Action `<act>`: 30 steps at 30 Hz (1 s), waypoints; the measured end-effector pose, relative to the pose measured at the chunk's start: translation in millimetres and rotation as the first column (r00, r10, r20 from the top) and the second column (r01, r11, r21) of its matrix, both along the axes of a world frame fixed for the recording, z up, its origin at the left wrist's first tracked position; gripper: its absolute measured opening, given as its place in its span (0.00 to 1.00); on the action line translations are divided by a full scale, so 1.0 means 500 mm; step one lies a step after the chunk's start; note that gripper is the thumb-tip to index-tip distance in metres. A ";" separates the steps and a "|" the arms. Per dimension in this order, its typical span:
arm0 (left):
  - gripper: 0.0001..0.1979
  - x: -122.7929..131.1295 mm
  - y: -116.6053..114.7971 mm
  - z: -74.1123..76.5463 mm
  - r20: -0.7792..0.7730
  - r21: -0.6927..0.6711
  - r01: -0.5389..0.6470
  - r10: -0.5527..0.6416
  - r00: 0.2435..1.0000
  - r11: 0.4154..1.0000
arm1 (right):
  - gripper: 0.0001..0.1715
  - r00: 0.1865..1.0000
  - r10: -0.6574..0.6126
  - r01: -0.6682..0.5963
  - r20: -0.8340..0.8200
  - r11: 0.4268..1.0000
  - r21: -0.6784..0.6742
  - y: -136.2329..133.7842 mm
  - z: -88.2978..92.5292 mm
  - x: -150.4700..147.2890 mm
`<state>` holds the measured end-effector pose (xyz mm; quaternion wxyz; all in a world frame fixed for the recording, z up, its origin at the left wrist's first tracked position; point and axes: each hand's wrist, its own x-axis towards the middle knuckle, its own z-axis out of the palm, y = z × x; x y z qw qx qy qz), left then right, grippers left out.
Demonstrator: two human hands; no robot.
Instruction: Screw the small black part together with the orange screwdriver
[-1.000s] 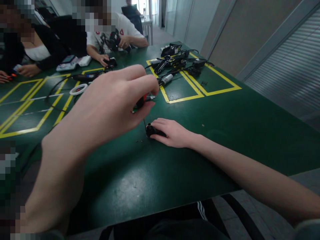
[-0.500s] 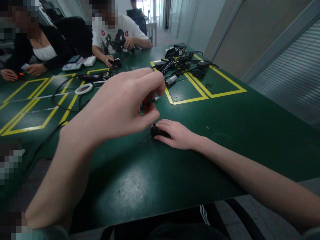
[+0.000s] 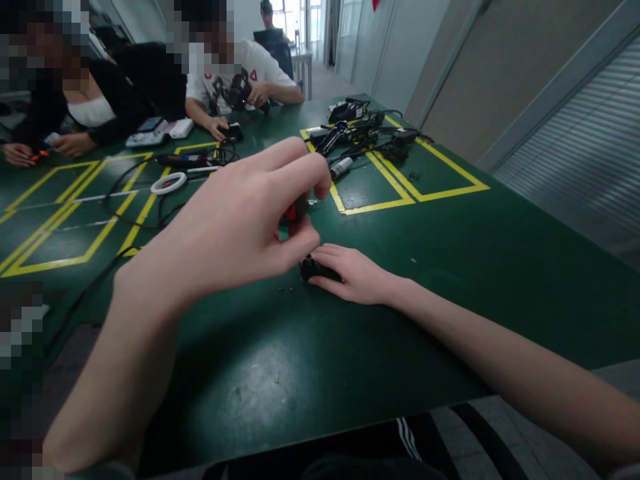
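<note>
My left hand is raised over the green table, its fingers closed round a small screwdriver with a red and black handle. The tool points down toward a small black part on the table. My right hand lies on the table with its fingers closed on that black part, holding it in place. A few tiny dark specks, perhaps screws, lie on the table just left of the part.
Yellow tape boxes mark the table. A heap of black cables and devices sits at the far right. A white ring and cables lie at the left. Two people sit at the far side, handling small devices.
My left hand has kept turning the screwdriver slightly and dropped a little toward the black part. The view has shifted a bit; my right hand stays on the part.
</note>
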<state>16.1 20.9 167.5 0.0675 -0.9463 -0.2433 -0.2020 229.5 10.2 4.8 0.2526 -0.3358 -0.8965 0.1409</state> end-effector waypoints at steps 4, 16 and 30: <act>0.07 -0.004 0.011 -0.002 0.063 0.007 0.039 -0.039 0.997 0.999 | 0.17 1.000 0.005 -0.005 -0.010 1.000 0.019 -0.002 -0.001 0.000; 0.20 -0.005 0.011 0.003 0.085 -0.148 0.039 -0.026 0.996 0.988 | 0.17 1.000 0.023 -0.023 0.003 1.000 0.006 0.000 0.001 0.000; 0.07 -0.014 0.019 0.006 0.052 -0.149 -0.039 0.047 0.998 0.988 | 0.31 1.000 0.001 0.000 -0.025 0.999 0.038 -0.003 -0.004 0.000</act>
